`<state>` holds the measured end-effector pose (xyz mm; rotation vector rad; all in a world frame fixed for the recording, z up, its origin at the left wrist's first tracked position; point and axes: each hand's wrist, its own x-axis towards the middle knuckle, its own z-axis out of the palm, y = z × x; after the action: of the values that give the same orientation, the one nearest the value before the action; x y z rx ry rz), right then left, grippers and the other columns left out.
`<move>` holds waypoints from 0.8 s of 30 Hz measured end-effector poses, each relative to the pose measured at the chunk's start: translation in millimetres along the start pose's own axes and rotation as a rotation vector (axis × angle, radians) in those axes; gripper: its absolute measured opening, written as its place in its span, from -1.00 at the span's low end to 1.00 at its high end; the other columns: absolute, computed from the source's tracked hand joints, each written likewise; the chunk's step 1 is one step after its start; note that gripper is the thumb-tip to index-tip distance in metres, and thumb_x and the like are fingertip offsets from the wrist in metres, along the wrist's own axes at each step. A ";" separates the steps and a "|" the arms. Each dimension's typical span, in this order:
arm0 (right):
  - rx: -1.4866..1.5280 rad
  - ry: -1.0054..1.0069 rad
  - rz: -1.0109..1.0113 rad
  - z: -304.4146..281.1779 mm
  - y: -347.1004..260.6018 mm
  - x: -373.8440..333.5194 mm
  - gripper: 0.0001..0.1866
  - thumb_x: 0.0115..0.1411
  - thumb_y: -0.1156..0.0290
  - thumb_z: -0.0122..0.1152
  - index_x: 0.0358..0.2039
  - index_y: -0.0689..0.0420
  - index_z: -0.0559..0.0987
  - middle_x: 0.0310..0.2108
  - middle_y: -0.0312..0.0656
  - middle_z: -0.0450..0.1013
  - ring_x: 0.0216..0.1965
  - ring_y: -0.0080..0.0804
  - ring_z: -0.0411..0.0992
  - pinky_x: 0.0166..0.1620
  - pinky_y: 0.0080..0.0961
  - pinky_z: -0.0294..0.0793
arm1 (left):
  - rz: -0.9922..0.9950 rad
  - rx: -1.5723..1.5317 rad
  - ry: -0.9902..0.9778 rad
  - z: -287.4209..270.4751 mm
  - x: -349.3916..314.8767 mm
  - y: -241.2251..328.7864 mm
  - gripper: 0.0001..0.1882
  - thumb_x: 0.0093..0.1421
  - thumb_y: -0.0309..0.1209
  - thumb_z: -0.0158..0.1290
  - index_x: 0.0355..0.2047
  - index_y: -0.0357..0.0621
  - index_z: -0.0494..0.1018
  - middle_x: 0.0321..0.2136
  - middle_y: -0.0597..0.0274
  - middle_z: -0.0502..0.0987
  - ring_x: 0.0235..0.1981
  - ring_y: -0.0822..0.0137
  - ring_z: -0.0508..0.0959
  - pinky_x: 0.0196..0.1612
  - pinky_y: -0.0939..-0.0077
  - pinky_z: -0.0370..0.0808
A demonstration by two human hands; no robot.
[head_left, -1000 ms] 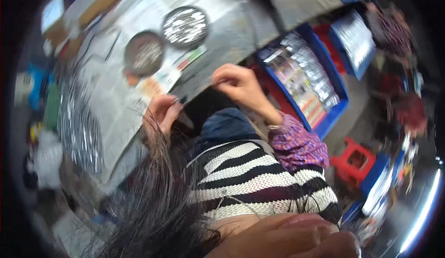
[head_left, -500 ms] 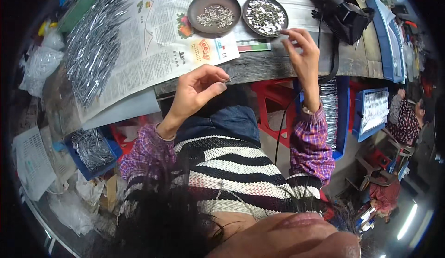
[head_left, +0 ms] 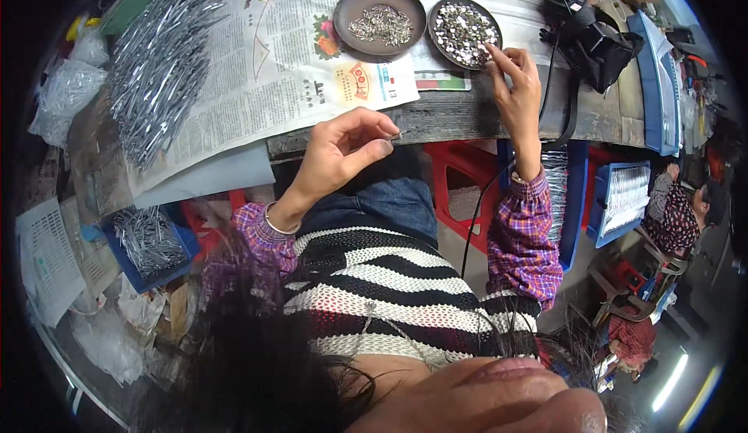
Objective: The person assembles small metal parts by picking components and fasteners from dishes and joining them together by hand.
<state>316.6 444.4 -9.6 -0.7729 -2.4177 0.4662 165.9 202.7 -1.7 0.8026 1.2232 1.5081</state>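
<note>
My left hand is over the near edge of the table, thumb and forefinger pinched on a small thin metal piece. Too little of that piece shows to tell its exact kind. At the right dish, my right hand reaches over the near right rim. Its forefinger tip is at the small shiny round discs, with the thumb a little apart from it. Left of this stands a wider brown dish of small silvery pins.
Newspaper covers the table's left part, under a heap of thin metal strips. A black strapped device lies at the right. Blue trays of metal parts and a red stool are below the table. Other people sit far right.
My right hand has moved up slightly, its forefinger now at the discs. The left hand keeps its pinch. Dishes and table have shifted a little rightward in view.
</note>
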 end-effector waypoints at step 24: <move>-0.055 0.006 -0.066 -6.6 1.3 -3.5 -0.70 -0.12 0.64 0.11 -0.32 0.10 0.57 -0.48 -0.18 0.32 -0.40 -0.28 0.35 -0.33 -0.41 0.33 | 0.001 -0.010 -0.001 3.8 -0.1 -1.9 -0.82 0.06 -0.58 0.06 -0.28 -0.26 0.42 -0.37 0.32 0.47 -0.36 0.59 0.46 -0.25 0.73 0.40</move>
<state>323.5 444.3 -6.3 -0.7141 -2.4508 0.3729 170.0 203.7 -2.5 0.7974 1.2143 1.5133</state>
